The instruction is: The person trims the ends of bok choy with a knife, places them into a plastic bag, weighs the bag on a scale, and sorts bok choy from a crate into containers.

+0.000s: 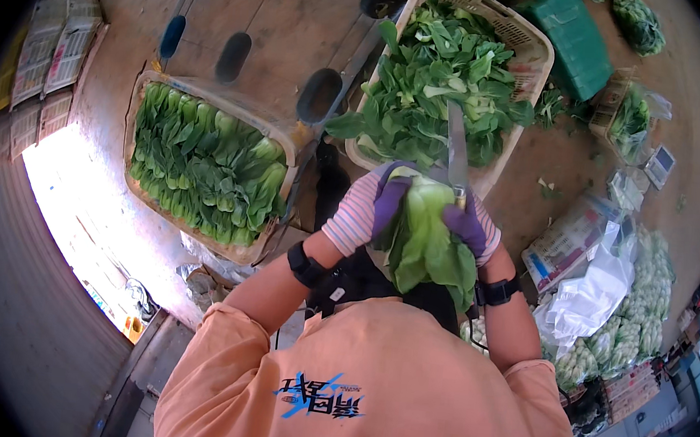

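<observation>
A head of bok choy (427,243) is held in front of my chest, its pale base up and its leaves hanging toward me. My left hand (372,206), in a striped glove with purple fingers, is closed around its left side. In my right hand (476,224), gloved the same way, is a knife (457,149). The blade points away from me, over the near part of a beige crate (510,23) heaped with loose green leaves (443,84). The right-hand fingers also press against the bok choy. At left, another crate (130,151) holds neat rows of bok choy (204,162).
Beyond the crates lies a brown slab with oval holes (232,55). A green box (567,41) stands behind the leaf crate. To the right are a small crate with bagged greens (629,119), white plastic bags (588,300) and bagged vegetables (646,289). Stacked crates (73,36) stand far left.
</observation>
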The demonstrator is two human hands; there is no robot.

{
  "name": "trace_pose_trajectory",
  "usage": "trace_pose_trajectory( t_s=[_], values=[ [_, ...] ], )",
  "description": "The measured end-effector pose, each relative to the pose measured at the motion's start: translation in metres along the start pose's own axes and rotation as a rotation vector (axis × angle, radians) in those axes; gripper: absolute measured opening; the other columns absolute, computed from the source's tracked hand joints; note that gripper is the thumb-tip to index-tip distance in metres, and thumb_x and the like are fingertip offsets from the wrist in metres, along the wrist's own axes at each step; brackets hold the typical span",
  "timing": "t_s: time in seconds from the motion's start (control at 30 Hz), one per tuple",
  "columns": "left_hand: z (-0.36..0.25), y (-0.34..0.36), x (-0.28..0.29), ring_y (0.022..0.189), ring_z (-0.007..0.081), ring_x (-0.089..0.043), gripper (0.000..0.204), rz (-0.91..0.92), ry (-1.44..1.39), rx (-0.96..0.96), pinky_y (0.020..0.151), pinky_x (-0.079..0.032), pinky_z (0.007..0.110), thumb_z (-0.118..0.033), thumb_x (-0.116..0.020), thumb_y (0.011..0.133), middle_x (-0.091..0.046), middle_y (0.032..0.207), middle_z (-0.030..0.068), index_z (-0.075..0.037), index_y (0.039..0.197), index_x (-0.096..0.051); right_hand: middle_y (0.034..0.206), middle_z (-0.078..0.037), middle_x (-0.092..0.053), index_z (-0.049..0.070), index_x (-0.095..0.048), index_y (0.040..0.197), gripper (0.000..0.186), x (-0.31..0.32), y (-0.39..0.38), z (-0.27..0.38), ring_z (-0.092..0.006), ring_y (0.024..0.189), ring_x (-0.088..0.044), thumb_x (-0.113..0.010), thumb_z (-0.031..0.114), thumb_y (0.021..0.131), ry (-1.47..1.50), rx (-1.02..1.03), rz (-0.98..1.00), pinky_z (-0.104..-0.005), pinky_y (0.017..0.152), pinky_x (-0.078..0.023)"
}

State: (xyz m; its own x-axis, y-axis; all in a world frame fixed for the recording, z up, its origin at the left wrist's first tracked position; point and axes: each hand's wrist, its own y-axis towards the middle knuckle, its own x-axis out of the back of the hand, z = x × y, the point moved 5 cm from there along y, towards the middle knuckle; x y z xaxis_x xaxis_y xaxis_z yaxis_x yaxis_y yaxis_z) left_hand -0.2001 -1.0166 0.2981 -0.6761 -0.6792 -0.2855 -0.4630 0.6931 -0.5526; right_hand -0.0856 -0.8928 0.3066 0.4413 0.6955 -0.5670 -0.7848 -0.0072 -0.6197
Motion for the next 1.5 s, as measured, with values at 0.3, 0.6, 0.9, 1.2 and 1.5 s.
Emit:
trace_pose_trajectory(
  t_s=[0.3,0.6,0.9,1.2,1.5],
  values=[
    [-0.021,0.037,0.021,0.112,0.0240,-0.048,0.076,-0.165,0.328,-0.115,0.096,-0.039,0.031,-0.033,-0.061,0.087,-0.043,0.131,0.0191,-0.004,0.143,-0.018,0.129,-0.014,-0.048,0.004,-0.035,0.136,0.085,0.026,-0.021,-0.019,-0.0258,0.114,-0.052,-0.060,0.060,0.078,0.584,-0.049,0.019,-0.0379,0.099,-0.041],
    [0.032,-0.024,0.118,0.104,0.0198,-0.055,0.074,-0.217,0.529,0.475,0.089,-0.044,0.033,-0.026,-0.078,0.069,-0.060,0.109,0.0096,-0.009,0.131,-0.040,0.100,-0.009,-0.060,0.006,-0.046,0.126,0.042,0.027,0.043,0.001,-0.0056,0.050,-0.043,-0.055,0.027,0.090,-0.338,0.161,-0.658,-0.0202,0.046,-0.034],
    [0.091,-0.051,0.322,0.123,0.0364,-0.039,0.074,-0.644,1.182,0.218,0.103,-0.030,0.043,-0.049,-0.063,0.077,-0.039,0.135,0.0198,-0.007,0.134,-0.040,0.087,-0.004,-0.060,0.007,-0.048,0.119,0.037,-0.011,0.091,-0.073,-0.0059,0.049,-0.041,-0.056,0.025,0.088,-0.616,-0.230,-0.594,-0.0211,0.045,-0.034],
    [0.023,-0.015,0.463,0.094,0.0335,-0.057,0.032,-1.139,1.148,-0.121,0.085,-0.045,0.041,-0.027,-0.062,0.079,-0.062,0.102,0.0130,-0.009,0.106,-0.061,0.086,-0.003,-0.060,0.007,-0.049,0.119,0.036,-0.095,0.151,-0.082,-0.0054,0.050,-0.041,-0.057,0.024,0.087,-0.596,-0.286,-0.581,-0.0203,0.047,-0.035],
    [0.030,0.045,0.504,0.117,0.0299,-0.044,0.079,-0.928,1.244,0.494,0.098,-0.033,0.045,-0.059,-0.067,0.068,-0.045,0.128,0.0130,-0.013,0.128,-0.044,0.088,-0.004,-0.059,0.009,-0.047,0.122,0.038,-0.102,0.148,-0.096,-0.0051,0.049,-0.040,-0.054,0.023,0.088,-0.645,-0.362,-0.624,-0.0188,0.044,-0.034]
  ],
)
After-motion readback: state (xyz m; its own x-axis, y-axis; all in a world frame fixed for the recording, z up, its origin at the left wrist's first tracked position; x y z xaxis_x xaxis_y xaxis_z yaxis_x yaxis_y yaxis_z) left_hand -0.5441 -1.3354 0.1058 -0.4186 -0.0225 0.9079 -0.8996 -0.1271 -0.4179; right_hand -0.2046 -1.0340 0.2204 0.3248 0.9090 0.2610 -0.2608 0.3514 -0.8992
